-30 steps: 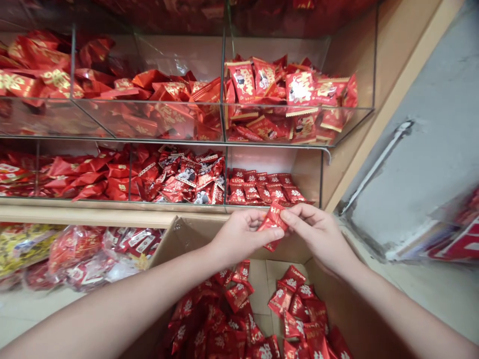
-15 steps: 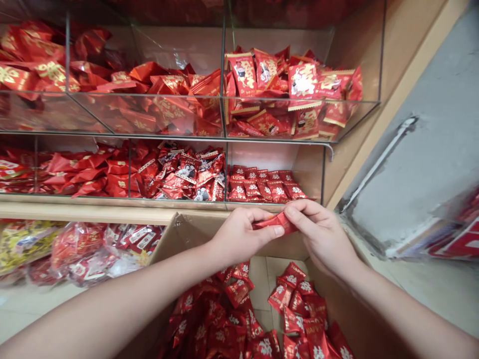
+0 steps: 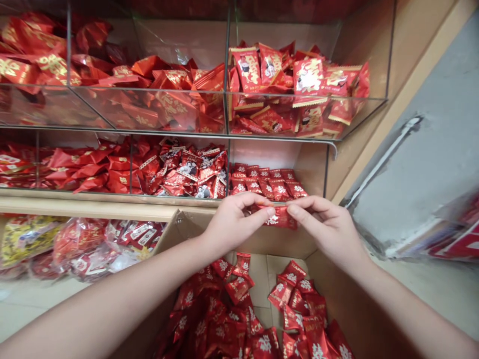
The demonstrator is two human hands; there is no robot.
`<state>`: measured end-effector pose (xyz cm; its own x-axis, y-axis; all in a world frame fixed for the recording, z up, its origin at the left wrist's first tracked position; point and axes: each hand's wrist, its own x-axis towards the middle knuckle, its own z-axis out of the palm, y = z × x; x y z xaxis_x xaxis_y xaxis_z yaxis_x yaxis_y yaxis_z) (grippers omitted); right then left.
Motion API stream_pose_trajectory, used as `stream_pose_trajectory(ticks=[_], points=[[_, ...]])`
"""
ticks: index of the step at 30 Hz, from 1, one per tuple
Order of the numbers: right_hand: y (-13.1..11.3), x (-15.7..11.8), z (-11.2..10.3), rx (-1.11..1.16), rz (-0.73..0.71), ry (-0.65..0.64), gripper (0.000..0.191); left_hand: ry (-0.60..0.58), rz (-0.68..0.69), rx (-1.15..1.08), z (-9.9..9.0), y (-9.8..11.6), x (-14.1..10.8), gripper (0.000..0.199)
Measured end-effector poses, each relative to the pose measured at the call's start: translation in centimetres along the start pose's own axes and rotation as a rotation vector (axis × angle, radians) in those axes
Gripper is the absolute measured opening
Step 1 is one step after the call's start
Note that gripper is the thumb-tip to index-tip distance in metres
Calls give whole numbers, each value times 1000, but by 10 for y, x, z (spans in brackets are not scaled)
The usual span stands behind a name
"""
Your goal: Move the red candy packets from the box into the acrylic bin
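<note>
Between my two hands is a small red wrapped candy (image 3: 281,218) with a white character on its front. My left hand (image 3: 237,217) pinches its left end between thumb and fingers. At its upper right corner, the thumb and forefinger of my right hand (image 3: 325,219) hold the other end. Below lies an open cardboard box (image 3: 258,239) with many red candies (image 3: 224,324) of similar look heaped inside. Just behind my fingers, rows of matching candies (image 3: 265,185) sit in a lower shelf compartment.
Clear dividers (image 3: 227,114) split the shelf into compartments of red-wrapped sweets (image 3: 174,102). Bagged goods (image 3: 90,244) lie under the shelf at left. A grey wall panel (image 3: 419,154) stands at right, beside the wooden shelf side (image 3: 377,124).
The candy has turned so its printed front faces me, and both hands have risen slightly. My right fingers have shifted to its upper right corner.
</note>
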<state>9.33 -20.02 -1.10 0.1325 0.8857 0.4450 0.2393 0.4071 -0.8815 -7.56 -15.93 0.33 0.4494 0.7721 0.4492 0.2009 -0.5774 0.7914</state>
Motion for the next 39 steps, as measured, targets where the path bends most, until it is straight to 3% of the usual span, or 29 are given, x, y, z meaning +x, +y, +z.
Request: stream_pose_trajectory(ticks=[4, 9, 13, 16, 18, 22, 26, 33, 39], points=[[0, -1, 1, -117, -46, -50, 11, -86, 146, 235, -3, 0, 1, 15], [3, -5, 7, -105, -51, -46, 13, -95, 162, 281, 1, 3, -1, 16], [8, -1, 4, 115, 8, 19, 12, -20, 57, 87, 0, -1, 4, 14], [14, 9, -7, 314, 22, 223, 13, 129, -81, -170, -8, -6, 12, 15], [16, 13, -14, 317, 8, 315, 13, 191, -141, -294, -10, -6, 15, 18], [13, 10, -10, 134, 7, 146, 14, -4, -153, -309, -4, 1, 11, 35], [9, 3, 2, 90, 17, 58, 15, -171, -211, -227, 3, 2, 5, 24], [10, 5, 6, 136, 79, 79, 19, -92, -293, -359, 8, -8, 2, 20], [10, 4, 4, 274, 166, -4, 18, -167, -343, -475, 13, -4, 0, 21]])
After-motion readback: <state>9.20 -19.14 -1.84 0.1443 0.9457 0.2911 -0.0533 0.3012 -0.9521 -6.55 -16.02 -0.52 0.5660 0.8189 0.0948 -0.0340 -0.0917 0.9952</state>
